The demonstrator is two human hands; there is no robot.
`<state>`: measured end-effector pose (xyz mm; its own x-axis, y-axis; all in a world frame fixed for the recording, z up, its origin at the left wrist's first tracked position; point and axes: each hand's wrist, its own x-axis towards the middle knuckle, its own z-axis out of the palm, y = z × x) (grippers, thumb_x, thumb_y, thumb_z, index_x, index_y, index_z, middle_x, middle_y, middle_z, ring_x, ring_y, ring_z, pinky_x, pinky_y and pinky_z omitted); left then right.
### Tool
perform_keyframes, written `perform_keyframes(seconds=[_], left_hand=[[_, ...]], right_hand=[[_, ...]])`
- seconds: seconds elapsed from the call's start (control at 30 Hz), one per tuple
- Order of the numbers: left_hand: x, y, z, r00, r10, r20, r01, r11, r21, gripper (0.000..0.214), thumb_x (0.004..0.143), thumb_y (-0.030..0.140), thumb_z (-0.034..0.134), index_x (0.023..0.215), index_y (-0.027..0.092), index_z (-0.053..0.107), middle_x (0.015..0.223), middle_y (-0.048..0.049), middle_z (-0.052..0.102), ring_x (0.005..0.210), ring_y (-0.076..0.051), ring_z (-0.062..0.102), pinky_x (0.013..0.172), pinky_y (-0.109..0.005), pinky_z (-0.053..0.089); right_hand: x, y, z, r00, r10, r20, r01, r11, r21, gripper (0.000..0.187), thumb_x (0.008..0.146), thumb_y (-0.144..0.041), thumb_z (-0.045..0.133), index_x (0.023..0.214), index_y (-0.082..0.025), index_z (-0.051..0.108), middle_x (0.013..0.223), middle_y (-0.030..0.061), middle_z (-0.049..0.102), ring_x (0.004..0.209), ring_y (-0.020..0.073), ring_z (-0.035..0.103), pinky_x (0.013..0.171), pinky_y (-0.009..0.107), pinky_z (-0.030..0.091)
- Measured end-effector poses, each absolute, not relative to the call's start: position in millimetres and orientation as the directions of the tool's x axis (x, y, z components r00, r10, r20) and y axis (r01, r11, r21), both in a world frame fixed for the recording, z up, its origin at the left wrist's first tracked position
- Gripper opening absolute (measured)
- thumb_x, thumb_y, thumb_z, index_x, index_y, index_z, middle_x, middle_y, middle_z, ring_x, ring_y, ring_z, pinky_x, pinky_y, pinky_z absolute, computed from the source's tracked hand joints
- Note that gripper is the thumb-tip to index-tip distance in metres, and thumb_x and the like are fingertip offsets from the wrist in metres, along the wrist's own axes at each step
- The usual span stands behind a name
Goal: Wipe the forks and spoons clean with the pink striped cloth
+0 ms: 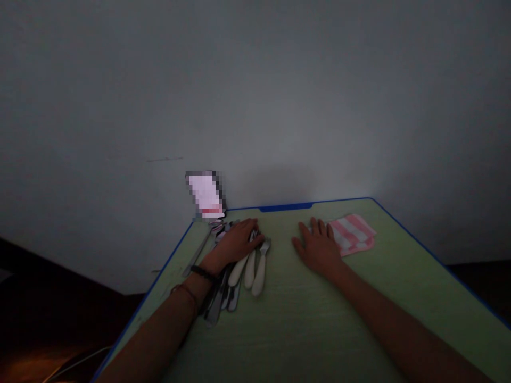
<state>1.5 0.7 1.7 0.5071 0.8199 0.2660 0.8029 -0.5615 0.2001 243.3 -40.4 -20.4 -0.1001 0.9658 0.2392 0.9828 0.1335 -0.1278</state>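
My left hand (pixel 236 242) lies palm down over a pile of cutlery on the left of the table, its fingers stretched forward and not wrapped round anything I can see. From under it stick out several cream-handled pieces, among them a fork (pixel 261 270) whose tines lie by my thumb. Metal handles (pixel 215 308) show below my wrist, and a long spoon (pixel 198 251) lies to its left. My right hand (pixel 319 247) rests flat with fingers spread, at the left edge of a pink-and-white striped cloth (pixel 357 234), partly covering it.
A phone (pixel 207 196) with a blurred, lit screen leans against the grey wall (pixel 299 106) at the table's back left corner. The light green table (pixel 295 330) has a blue rim. A pale cable (pixel 80 361) runs at the lower left, in a dark area.
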Motion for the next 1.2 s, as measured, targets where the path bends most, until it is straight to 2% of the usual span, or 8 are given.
perform_keyframes(seconds=[0.5, 0.6, 0.8, 0.93, 1.03, 1.2], left_hand=[[0, 2, 0, 0.488, 0.838, 0.242, 0.811, -0.538, 0.230, 0.036, 0.085, 0.045, 0.041, 0.106, 0.017, 0.053, 0.124, -0.0118, 0.052, 0.112, -0.025, 0.049, 0.098, -0.040, 0.034], [-1, 3, -1, 0.473, 0.851, 0.228, 0.815, -0.521, 0.252, 0.041, 0.085, 0.044, 0.042, 0.113, 0.015, 0.050, 0.126, -0.0136, 0.051, 0.114, -0.025, 0.048, 0.099, -0.040, 0.033], [-4, 5, 3, 0.473, 0.860, 0.193, 0.791, -0.511, 0.337, 0.043, 0.082, 0.043, 0.046, 0.111, 0.013, 0.054, 0.129, -0.0145, 0.049, 0.118, -0.026, 0.046, 0.100, -0.038, 0.032], [-11, 6, 14, 0.493, 0.855, 0.160, 0.747, -0.510, 0.426, 0.042, 0.085, 0.043, 0.042, 0.116, 0.019, 0.054, 0.120, -0.0074, 0.058, 0.106, -0.020, 0.055, 0.091, -0.031, 0.041], [-17, 8, 21, 0.484, 0.863, 0.142, 0.728, -0.488, 0.482, 0.039, 0.085, 0.045, 0.039, 0.108, 0.020, 0.060, 0.109, -0.0048, 0.065, 0.096, -0.019, 0.060, 0.083, -0.028, 0.044], [-21, 7, 30, 0.446, 0.886, 0.128, 0.724, -0.440, 0.531, 0.038, 0.082, 0.048, 0.043, 0.089, 0.018, 0.064, 0.084, -0.0044, 0.069, 0.075, -0.019, 0.061, 0.067, -0.027, 0.045]], right_hand=[[243, -42, -21, -0.097, 0.959, 0.268, 0.982, 0.136, -0.133, 0.062, 0.086, -0.055, 0.020, 0.131, -0.016, 0.038, 0.140, 0.0195, 0.031, 0.129, 0.0352, 0.025, 0.101, 0.052, 0.012], [243, -41, -22, -0.098, 0.961, 0.259, 0.982, 0.136, -0.132, 0.062, 0.086, -0.055, 0.020, 0.132, -0.017, 0.037, 0.140, 0.0197, 0.030, 0.129, 0.0354, 0.024, 0.101, 0.052, 0.012], [243, -41, -21, -0.101, 0.962, 0.254, 0.982, 0.137, -0.129, 0.062, 0.086, -0.055, 0.020, 0.132, -0.017, 0.036, 0.141, 0.0197, 0.029, 0.130, 0.0351, 0.023, 0.101, 0.053, 0.011], [243, -41, -19, -0.106, 0.966, 0.237, 0.981, 0.140, -0.133, 0.062, 0.086, -0.055, 0.020, 0.132, -0.017, 0.036, 0.141, 0.0200, 0.028, 0.130, 0.0353, 0.023, 0.101, 0.053, 0.011], [243, -41, -19, -0.106, 0.967, 0.234, 0.981, 0.139, -0.132, 0.062, 0.086, -0.055, 0.020, 0.132, -0.017, 0.036, 0.141, 0.0206, 0.028, 0.130, 0.0358, 0.022, 0.101, 0.053, 0.011], [243, -41, -18, -0.102, 0.969, 0.225, 0.982, 0.135, -0.133, 0.063, 0.086, -0.055, 0.019, 0.132, -0.017, 0.036, 0.142, 0.0201, 0.027, 0.130, 0.0352, 0.022, 0.101, 0.052, 0.010]])
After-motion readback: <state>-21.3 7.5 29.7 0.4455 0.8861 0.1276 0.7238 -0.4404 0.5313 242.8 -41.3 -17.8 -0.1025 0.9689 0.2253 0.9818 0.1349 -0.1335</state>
